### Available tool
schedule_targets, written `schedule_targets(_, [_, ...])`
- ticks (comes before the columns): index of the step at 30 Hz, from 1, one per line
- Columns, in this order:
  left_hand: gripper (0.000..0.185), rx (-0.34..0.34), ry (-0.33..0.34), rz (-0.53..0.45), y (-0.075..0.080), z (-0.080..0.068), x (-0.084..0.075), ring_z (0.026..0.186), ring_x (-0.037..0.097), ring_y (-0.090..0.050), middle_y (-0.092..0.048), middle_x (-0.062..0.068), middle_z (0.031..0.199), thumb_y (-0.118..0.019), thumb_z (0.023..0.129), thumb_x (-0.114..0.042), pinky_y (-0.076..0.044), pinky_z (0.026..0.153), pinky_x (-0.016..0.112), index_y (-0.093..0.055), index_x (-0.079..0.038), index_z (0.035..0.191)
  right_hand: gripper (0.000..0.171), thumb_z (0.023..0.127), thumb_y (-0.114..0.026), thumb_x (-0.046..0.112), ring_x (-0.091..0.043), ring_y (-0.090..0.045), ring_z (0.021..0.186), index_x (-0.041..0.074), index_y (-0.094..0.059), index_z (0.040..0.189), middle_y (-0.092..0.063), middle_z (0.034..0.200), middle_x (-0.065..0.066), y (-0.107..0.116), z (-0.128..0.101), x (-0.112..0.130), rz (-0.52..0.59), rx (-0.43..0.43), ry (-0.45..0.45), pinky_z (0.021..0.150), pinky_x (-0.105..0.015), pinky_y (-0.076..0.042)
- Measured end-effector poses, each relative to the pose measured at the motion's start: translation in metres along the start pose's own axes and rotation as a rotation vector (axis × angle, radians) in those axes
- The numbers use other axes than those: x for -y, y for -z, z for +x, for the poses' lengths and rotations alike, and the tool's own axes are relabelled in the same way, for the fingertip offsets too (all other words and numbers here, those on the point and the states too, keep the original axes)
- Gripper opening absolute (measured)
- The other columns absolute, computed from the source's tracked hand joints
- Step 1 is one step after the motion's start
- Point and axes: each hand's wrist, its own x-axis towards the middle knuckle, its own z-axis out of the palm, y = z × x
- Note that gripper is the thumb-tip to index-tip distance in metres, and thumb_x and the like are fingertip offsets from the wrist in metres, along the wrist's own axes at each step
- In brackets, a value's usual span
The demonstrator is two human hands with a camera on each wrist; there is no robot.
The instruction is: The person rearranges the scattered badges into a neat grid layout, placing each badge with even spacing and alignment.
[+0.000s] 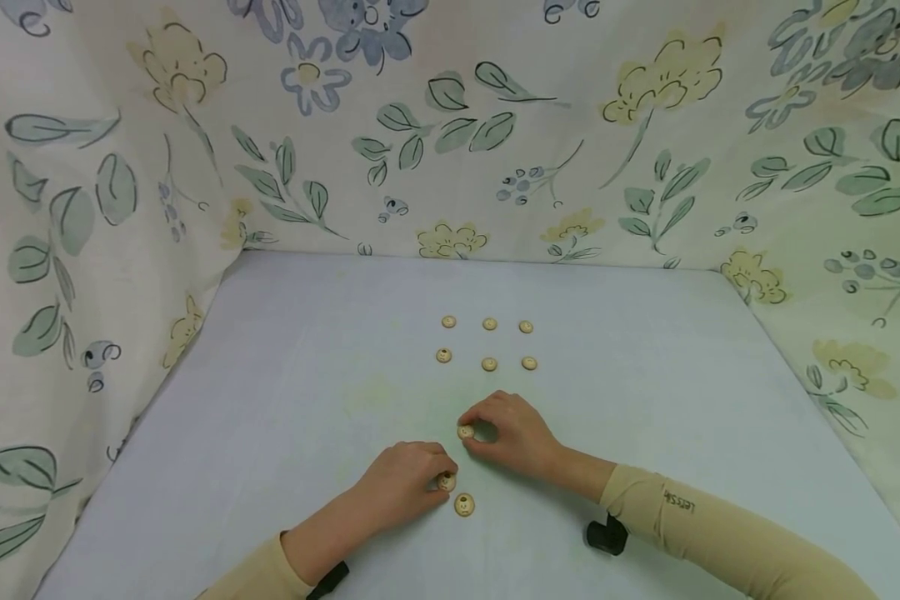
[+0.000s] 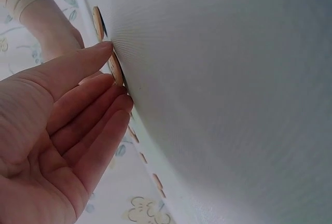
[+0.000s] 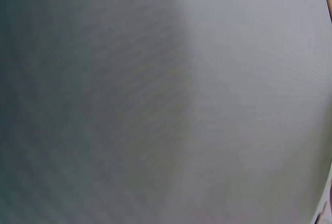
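Low on the table in the head view, my left hand pinches a small round wooden disc with dark face-like marks, at its rim. In the left wrist view that disc stands edge-on between thumb and fingertips, close against the table. A little higher and to the right, my right hand pinches a similar wooden disc between thumb and forefinger. Just below the left fingertips lies another marked disc, held by neither hand. The right hand is almost wholly outside the right wrist view.
Beyond the hands, several wooden discs lie in two rows, the far row behind the near row. They rest on a white table. Floral cloth hangs around its back and sides. A black wrist device sits under the right sleeve.
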Motion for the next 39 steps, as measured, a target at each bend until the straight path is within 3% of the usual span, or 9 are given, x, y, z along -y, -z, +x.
schedule_targets(10, [0.017,0.004,-0.005,0.007,0.002,0.001,0.000,0.078,0.008,-0.061,-0.065,-0.005,0.087,-0.082,0.076,-0.014,-0.049,0.067,0.024,-0.073,-0.012,0.091,0.016,0.083,-0.075,0.020,-0.004,-0.057,0.091,0.021,-0.073,0.098,-0.069,0.095,0.014,0.000,0.003,0.000,-0.006,-0.005,0.020,0.078,-0.029,-0.047])
schedule_targets(21, [0.016,-0.001,-0.013,0.012,0.003,0.003,0.001,0.076,0.008,-0.061,-0.065,-0.004,0.085,-0.082,0.076,-0.013,-0.048,0.066,0.023,-0.073,-0.011,0.090,0.016,0.083,-0.075,0.021,-0.006,-0.056,0.092,0.021,-0.073,0.099,-0.067,0.096,0.014,0.003,0.008,0.003,0.059,0.025,-0.108,0.082,-0.028,-0.048])
schedule_targets(39, [0.013,-0.017,-0.016,-0.010,0.000,0.000,-0.001,0.070,0.004,-0.055,-0.062,-0.007,0.081,-0.081,0.076,-0.012,-0.045,0.062,0.022,-0.070,-0.014,0.083,0.016,0.086,-0.074,0.023,-0.005,-0.057,0.095,0.018,-0.072,0.101,-0.068,0.099,0.012,-0.007,0.042,-0.007,0.092,0.032,-0.084,0.085,-0.028,-0.047])
